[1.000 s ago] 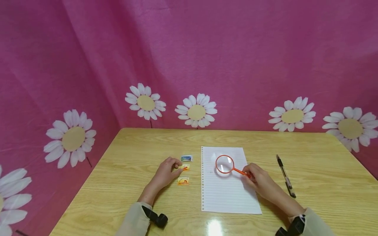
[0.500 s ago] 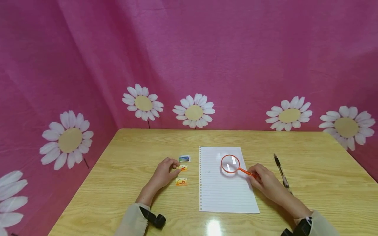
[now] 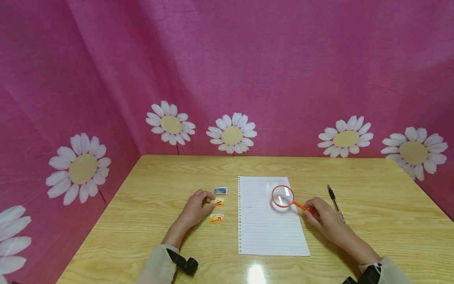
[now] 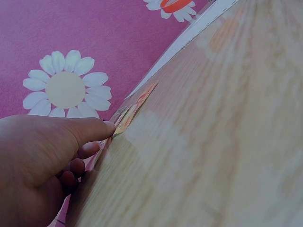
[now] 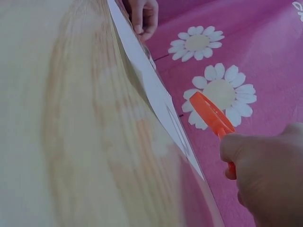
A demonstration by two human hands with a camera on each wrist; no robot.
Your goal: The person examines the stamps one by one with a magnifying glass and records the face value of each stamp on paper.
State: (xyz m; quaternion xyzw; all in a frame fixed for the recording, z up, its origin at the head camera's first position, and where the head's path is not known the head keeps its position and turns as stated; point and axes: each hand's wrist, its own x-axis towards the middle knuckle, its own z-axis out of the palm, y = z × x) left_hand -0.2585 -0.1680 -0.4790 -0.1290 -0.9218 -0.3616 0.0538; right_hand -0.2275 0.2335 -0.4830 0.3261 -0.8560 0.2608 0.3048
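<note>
We noted: right hand (image 3: 325, 218), clamped on red magnifying glass (image 3: 294, 202) over lined paper (image 3: 271, 232); left hand (image 3: 195, 208), at middle stamp (image 3: 220, 202) leftward, pinching or touching, we couldn't tell.

Three postage stamps (image 3: 216, 219) lie left of a loose-leaf sheet (image 3: 273, 232). A magnifying glass (image 3: 293, 201) is over its right side; a pen (image 3: 332, 195) lies farther right
</note>
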